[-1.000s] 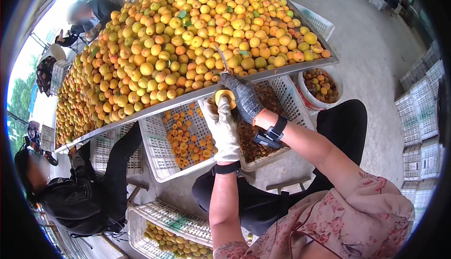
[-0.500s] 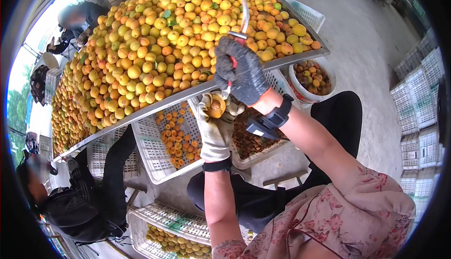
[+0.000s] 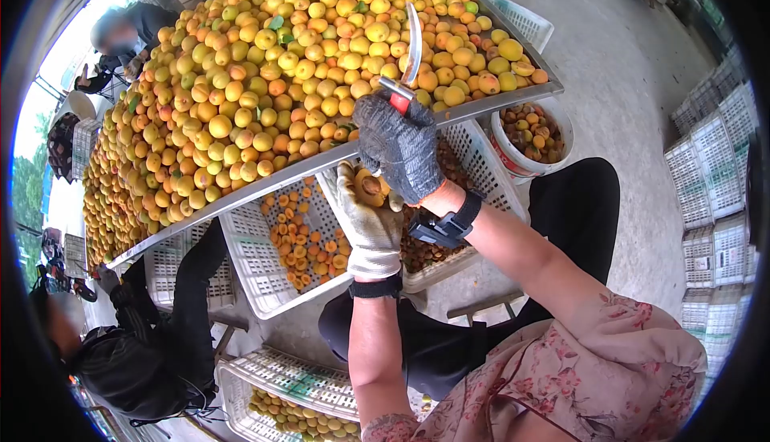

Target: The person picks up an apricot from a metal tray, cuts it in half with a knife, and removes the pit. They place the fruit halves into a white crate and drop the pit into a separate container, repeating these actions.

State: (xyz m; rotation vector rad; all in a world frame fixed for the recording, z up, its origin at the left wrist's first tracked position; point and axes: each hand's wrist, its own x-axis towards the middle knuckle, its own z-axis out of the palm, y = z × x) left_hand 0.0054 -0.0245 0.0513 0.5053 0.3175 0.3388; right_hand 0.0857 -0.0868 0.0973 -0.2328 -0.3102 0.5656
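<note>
My left hand [image 3: 370, 229], in a white knit glove, cups an opened apricot [image 3: 370, 188] with its brown pit showing in the orange flesh. Right above it, my right hand [image 3: 399, 149] in a dark grey glove is closed round the red handle of a curved knife [image 3: 414, 47]. The blade points up and away over the heaped apricots [image 3: 241, 105]; the handle's lower end is hidden by my glove. Below my left hand, a white crate [image 3: 243, 233] holds apricot halves [image 3: 301, 237]. Another white crate [image 3: 491, 177] under my right wrist contains brownish pits or scraps.
A metal-edged table [image 3: 281, 179] carries the apricot heap. To the right stands a white bucket [image 3: 565, 133] of darker fruit. One person [image 3: 136, 354] sits at left, another [image 3: 132, 33] farther back. Stacked crates [image 3: 706, 209] line the right side; a fruit-filled crate [image 3: 301, 378] lies below.
My right hand has shifted slightly left and down, turning so the knife blade stands more upright. My left hand still holds the apricot, now with its pit more visible.
</note>
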